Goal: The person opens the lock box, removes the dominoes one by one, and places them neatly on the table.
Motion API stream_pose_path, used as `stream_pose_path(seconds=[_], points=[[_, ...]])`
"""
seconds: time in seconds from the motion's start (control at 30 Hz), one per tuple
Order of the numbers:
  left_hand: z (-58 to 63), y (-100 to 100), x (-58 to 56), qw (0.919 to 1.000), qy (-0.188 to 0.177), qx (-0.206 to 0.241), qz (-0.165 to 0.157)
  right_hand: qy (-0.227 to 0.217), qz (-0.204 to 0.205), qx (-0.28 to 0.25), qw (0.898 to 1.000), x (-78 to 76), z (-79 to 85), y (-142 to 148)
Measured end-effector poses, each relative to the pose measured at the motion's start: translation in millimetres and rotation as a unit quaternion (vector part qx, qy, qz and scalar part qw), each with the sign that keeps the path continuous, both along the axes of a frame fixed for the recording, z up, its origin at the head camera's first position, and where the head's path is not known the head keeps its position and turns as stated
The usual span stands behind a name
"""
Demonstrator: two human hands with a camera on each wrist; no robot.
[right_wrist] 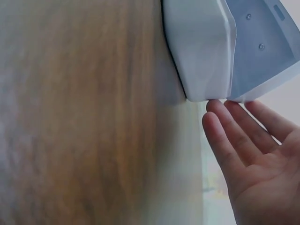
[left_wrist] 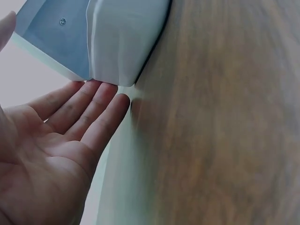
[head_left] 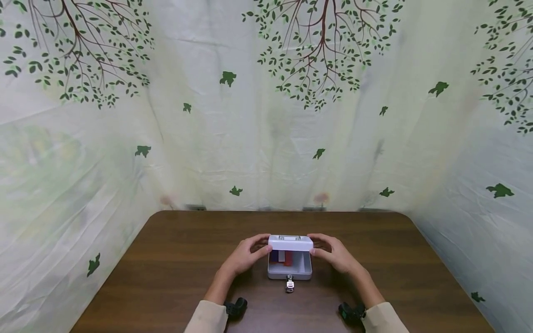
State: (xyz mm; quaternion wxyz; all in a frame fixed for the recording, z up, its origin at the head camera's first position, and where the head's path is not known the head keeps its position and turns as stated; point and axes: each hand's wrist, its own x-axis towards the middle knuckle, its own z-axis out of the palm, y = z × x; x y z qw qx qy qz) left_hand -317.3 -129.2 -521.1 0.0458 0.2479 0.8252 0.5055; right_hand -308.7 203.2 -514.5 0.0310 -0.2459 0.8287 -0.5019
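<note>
A small white metal cash box sits in front of me, its lid partly raised and a carry handle on top. At its front hangs a silver latch or lock. Inside, on the left, lie red, white and dark blue items. My left hand is at the box's left side, thumb by the lid's front corner, fairly straight fingers reaching the rear edge. Mirroring it on the right side, my right hand has its thumb near the lid corner and extended fingers at the back.
The box stands on a brown wooden table with rounded far corners. Behind and beside it hangs a pale curtain printed with branches and leaves. Dark wrist cameras sit at both cuffs.
</note>
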Motion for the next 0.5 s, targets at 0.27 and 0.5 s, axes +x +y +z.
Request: stream_pose_path(seconds=[0.27,0.5], points=[[-0.3,4.6,-0.2,0.9980,-0.044,0.037,0.026,-0.012,-0.007,-0.013,1.000,0.3,6.0,-4.0],[-0.4,10.2,0.8,0.9891,-0.102,0.101,0.033,-0.017,-0.012,-0.030,0.999,-0.2,7.2,-7.4]])
